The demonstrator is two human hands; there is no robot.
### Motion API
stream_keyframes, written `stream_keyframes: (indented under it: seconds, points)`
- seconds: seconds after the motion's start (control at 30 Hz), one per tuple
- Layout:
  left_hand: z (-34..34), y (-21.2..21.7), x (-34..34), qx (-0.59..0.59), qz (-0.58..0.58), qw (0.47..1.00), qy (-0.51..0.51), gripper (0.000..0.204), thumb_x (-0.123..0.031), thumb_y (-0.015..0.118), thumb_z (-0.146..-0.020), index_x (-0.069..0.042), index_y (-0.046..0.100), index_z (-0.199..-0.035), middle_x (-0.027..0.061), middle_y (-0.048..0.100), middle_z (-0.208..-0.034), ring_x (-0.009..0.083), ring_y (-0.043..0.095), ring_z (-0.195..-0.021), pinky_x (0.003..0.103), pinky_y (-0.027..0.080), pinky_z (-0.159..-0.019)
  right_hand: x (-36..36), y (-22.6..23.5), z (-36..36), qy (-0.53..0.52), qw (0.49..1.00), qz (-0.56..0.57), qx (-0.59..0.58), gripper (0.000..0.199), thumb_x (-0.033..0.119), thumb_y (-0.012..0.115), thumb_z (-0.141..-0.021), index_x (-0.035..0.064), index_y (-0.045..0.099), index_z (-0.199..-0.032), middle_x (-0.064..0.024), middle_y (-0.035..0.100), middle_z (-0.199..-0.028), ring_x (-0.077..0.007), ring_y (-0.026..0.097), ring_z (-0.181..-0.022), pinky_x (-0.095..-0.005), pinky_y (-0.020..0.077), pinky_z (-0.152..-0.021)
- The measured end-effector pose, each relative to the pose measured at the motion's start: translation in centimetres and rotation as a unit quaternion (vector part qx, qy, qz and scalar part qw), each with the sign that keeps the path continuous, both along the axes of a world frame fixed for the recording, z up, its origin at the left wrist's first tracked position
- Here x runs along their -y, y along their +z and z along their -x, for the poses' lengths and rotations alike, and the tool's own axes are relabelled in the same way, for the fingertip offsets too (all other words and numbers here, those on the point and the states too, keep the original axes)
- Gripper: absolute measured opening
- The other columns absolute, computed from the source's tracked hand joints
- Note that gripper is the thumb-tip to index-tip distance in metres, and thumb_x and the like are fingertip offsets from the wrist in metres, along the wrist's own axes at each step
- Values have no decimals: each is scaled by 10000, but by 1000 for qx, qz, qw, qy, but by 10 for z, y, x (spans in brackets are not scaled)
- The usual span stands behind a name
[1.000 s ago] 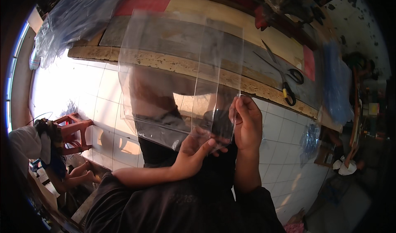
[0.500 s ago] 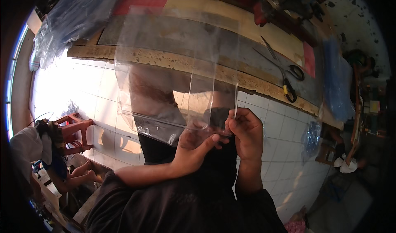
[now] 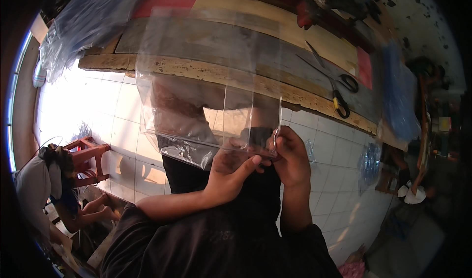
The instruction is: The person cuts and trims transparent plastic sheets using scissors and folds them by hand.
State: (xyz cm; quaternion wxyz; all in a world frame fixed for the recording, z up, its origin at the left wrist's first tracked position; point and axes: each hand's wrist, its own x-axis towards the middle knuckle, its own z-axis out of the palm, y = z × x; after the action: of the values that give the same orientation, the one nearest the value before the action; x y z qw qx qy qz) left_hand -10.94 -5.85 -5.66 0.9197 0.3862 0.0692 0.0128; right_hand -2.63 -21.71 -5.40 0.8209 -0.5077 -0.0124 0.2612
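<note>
1. Hands meeting at the lower edge of a clear, floppy plastic bag [image 3: 206, 81], held up in the air in front of the body, over the pale tiled floor [image 3: 123, 106] and before the edge of the long worn wooden counter [image 3: 206, 71].
2. Left hand [image 3: 231, 172] with its grip closed on the bag's bottom edge, thumb stretched toward the other hand, fingers partly hidden behind the film.
3. Right hand [image 3: 291, 155] with its grip pinched on the bag's lower right corner, just beside the left thumb, touching or nearly so.
4. Black-and-yellow-handled scissors [image 3: 334, 88] lying on the counter, well apart from both hands; heaps of crumpled clear plastic sheeting [image 3: 83, 27] at the counter's left end.
5. Seated person in a pale top [image 3: 34, 194] at lower left, beside a small red wooden stool [image 3: 86, 152].
6. Likely trouble: thin slick film slipping out of either pinch, letting the bag sag or drop to the floor; two layers clinging, so only one layer caught; a hard pull between hands so close together stretching or tearing the corner.
</note>
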Motion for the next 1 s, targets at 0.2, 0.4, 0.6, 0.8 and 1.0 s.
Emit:
stream_keyframes:
  seconds: [0.2, 0.4, 0.6, 0.8, 1.0]
  points:
    - [-8, 6, -2, 2, -32, 999, 10, 229, -61, 623, -1009, -42, 501, -1202, 162, 708, -1149, 215, 701, -1024, 309, 566, -818, -9, 16, 0, -54, 998, 12, -22, 292, 187, 701, -977, 22, 606, -1199, -28, 633, -927, -93, 580, -818, -230, 444, -676]
    - [-14, 12, -2, -24, -43, 999, -12, 231, -57, 615, -1012, -44, 495, -1208, 168, 704, -1152, 224, 700, -1025, 315, 566, -815, 4, 12, -12, -21, 1000, 3, -13, 228, 56, 679, -966, -8, 636, -1181, -62, 686, -927, -120, 649, -832, -246, 518, -749]
    - [-12, 8, -4, 25, -43, 999, 10, 282, -53, 617, -1010, -80, 456, -1240, 189, 682, -1184, 264, 697, -1046, 343, 566, -831, 56, 59, -76, -260, 610, 555, 502, 248, 176, 652, -989, 20, 679, -1180, -140, 694, -1154, -270, 658, -1071, -402, 503, -957]
    - [-19, 13, -2, 34, -56, 997, 30, 296, -95, 623, -1007, -17, 459, -1241, 197, 677, -1169, 284, 698, -1041, 372, 578, -829, 107, 100, -124, -18, 647, 637, 420, 464, 198, 689, -961, 29, 574, -1377, -105, 578, -1371, -321, 553, -1274, -395, 431, -1078]
    - [-21, 9, -2, 20, -49, 998, 24, 314, -36, 618, -1005, -82, 440, -1259, 186, 663, -1208, 275, 689, -1076, 347, 568, -851, 97, 116, -110, 50, 601, 663, 443, 494, 110, 764, -857, 1, 609, -1312, -128, 604, -1262, -307, 620, -1123, -390, 499, -964]
